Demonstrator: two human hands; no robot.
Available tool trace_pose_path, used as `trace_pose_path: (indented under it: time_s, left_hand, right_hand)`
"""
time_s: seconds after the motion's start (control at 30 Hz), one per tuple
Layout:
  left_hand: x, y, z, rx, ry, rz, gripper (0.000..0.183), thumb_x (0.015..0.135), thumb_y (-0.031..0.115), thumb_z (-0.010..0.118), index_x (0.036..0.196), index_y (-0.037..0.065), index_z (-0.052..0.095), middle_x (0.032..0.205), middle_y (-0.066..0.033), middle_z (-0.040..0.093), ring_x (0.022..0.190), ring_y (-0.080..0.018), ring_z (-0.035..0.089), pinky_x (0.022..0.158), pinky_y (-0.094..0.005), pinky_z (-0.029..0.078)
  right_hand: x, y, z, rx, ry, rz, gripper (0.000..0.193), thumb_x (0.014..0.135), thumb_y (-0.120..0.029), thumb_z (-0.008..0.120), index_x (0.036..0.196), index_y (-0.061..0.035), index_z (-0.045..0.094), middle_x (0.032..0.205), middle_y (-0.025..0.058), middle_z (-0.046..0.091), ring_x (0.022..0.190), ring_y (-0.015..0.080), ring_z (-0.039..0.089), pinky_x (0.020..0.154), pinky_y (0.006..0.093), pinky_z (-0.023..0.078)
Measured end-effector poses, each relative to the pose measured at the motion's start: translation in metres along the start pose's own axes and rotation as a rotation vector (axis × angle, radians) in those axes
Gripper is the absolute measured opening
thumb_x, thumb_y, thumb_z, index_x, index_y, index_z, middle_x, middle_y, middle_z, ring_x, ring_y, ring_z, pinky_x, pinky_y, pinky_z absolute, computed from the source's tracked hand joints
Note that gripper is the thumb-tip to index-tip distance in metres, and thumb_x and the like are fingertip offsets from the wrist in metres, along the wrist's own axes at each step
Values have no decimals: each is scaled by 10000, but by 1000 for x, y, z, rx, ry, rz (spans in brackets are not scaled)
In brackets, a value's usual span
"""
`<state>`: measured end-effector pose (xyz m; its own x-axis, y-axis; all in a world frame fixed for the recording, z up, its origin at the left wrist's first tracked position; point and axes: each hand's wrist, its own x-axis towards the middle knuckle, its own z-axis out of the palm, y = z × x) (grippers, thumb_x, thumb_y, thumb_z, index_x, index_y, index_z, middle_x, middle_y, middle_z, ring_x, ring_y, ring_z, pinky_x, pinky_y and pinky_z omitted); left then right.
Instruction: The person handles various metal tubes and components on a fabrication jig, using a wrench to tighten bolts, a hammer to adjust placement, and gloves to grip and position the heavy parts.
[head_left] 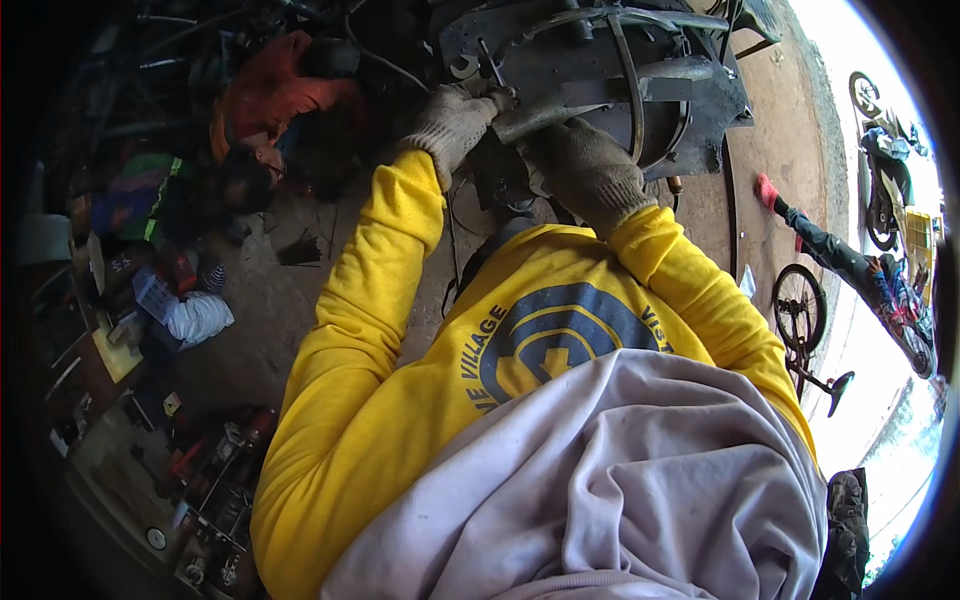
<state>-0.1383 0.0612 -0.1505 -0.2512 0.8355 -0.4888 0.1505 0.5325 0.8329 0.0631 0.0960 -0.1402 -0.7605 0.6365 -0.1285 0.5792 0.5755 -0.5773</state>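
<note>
My left hand (pixel 455 125), in a pale knitted work glove, is closed at the near edge of the metal workbench (pixel 720 100). Whatever its fingers grip is hidden from view. Just beyond it lie an open-ended wrench (pixel 464 68) and a slim metal rod (pixel 490 62). A short grey metal piece (pixel 535 118), tube-like or bent, slants between my hands. Under its near side is my right hand (pixel 590 168), in a darker, dirty glove. Those fingers are mostly hidden by the metal, so their grip cannot be made out.
Curved metal bars (pixel 628 75) and a metal tube (pixel 680 70) lie across the bench. At the left a person in an orange top (pixel 285 95) bends low, near a white bag (pixel 200 318). A bicycle (pixel 800 310) and another person (pixel 840 245) are at the right.
</note>
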Motion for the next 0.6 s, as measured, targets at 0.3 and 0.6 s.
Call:
trace_pose_path:
  time_s: [0.3, 0.6]
  left_hand:
    - [9, 17, -4, 411, 58, -205, 396, 884, 386, 679, 1033, 21, 721, 920, -100, 718, 856, -192, 644, 802, -339, 479]
    - [-9, 33, -3, 285, 16, -140, 454, 878, 447, 664, 1059, 33, 712, 983, -124, 724, 920, -227, 653, 858, -350, 471]
  right_hand:
    - [5, 0, 3, 15, 44, -12, 277, 936, -327, 563, 1084, -128, 686, 1004, 170, 693, 949, 358, 664, 802, 452, 537]
    - [-22, -26, -41, 187, -20, 83, 299, 918, -255, 609, 1153, -84, 679, 1024, 177, 691, 959, 351, 670, 841, 433, 534]
